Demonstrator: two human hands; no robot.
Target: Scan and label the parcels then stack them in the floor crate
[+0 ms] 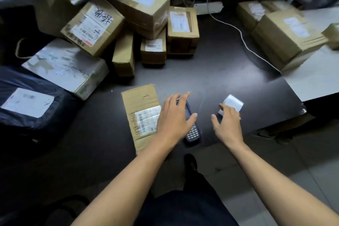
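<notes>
A flat cardboard parcel point(141, 108) with a barcode label lies on the dark table in front of me. A dark handheld scanner point(192, 132) with a keypad lies just right of it. My left hand point(174, 119) hovers over the scanner and the parcel's right edge, fingers spread and straight, holding nothing. My right hand point(227, 123) reaches over a small white label printer point(233, 102), fingers loosely bent above it; I cannot tell whether they touch it.
Several cardboard boxes point(95, 25) are piled at the back left, with a white-wrapped box point(67, 66) and a black bagged parcel point(27, 101) at the left. More boxes point(286, 36) sit on a white surface at the right. A white cable point(242, 38) crosses the table.
</notes>
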